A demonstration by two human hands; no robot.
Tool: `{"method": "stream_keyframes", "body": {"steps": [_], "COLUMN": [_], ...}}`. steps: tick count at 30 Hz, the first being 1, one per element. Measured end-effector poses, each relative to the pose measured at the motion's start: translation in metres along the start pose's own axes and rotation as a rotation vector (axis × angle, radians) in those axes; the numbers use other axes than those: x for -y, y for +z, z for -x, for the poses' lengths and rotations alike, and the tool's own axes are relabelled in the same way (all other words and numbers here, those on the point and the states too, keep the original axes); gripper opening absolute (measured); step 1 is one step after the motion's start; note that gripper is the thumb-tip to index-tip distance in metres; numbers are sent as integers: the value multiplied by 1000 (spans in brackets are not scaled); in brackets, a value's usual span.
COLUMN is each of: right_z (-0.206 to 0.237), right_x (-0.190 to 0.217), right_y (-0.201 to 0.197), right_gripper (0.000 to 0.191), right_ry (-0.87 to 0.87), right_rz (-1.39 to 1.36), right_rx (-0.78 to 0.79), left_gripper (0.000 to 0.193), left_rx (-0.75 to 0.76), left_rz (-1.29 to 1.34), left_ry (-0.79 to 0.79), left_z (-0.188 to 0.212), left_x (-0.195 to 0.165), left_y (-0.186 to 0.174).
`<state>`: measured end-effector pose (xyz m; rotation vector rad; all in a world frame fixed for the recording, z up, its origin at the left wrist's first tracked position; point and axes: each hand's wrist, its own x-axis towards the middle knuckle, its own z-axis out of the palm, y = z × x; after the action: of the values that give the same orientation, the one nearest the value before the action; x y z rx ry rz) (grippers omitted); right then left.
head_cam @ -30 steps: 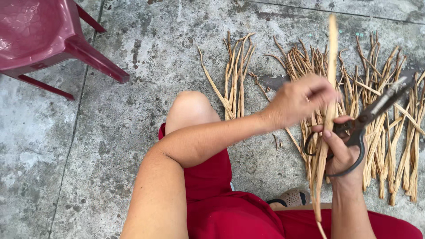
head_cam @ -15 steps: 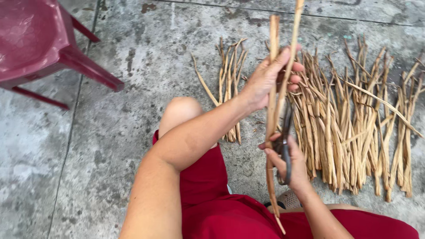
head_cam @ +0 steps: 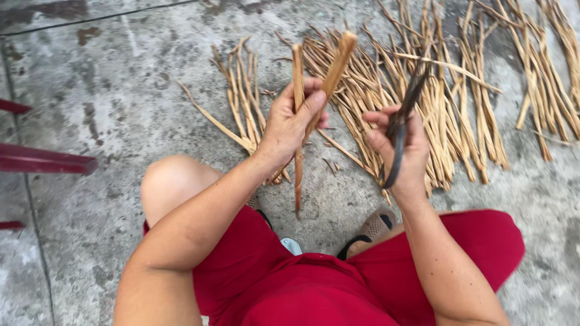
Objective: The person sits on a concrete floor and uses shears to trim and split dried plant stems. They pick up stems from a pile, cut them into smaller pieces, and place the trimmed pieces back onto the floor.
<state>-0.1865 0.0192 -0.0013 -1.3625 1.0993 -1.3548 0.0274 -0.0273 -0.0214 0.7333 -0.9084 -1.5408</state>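
My left hand point(head_cam: 292, 122) is closed around two tan split strips point(head_cam: 298, 90) that stand nearly upright, one leaning right at the top. Dark metal shears point(head_cam: 403, 119) are gripped in my right hand point(head_cam: 400, 145), their blades pointing up and away. The two hands are a short gap apart. Behind them a large pile of similar dry strips point(head_cam: 447, 102) lies spread on the concrete. A smaller bundle of strips point(head_cam: 241, 102) lies to the left of my left hand.
I sit low in red clothing, left knee point(head_cam: 172, 181) raised, a sandalled foot point(head_cam: 374, 228) below my right hand. Dark red chair legs point(head_cam: 45, 162) reach in from the left edge. Grey stained concrete floor point(head_cam: 109, 102) lies all round.
The strip has come apart into two pieces in my left hand. My right hand with the shears has moved away to the right of them. The view has shifted right.
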Motion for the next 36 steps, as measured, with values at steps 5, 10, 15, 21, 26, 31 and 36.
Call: {"method": "stream_keyframes", "body": {"steps": [5,10,15,21,26,31,36], "right_z": [-3,0,7,8,10,10,11], "right_x": [27,37,33,35,40,36,33], "right_y": [-13,-18,-20,-19,-12,-2,4], "right_gripper": [42,44,48,45,49,77,85], "right_ry": [-10,9,17,0,-56,24,-14], "right_rz": [-304,-269,-315,-230,-32,319,453], "right_rx": [-67,-59,-46,-23,-12,87,166], "left_gripper": [27,25,22,26,21,17,17], "left_rx": [196,314,305,280,212,71,23], "left_rz": [-114,-159,-515,-289,-254,-221,-255], "left_ry": [-205,-243,115,-37,16,19,36], "left_z": [25,32,28,26,27,23,21], "left_x": [15,18,6,-5,-8,-12,-11], "left_y": [20,31,33,45,51,45,42]}}
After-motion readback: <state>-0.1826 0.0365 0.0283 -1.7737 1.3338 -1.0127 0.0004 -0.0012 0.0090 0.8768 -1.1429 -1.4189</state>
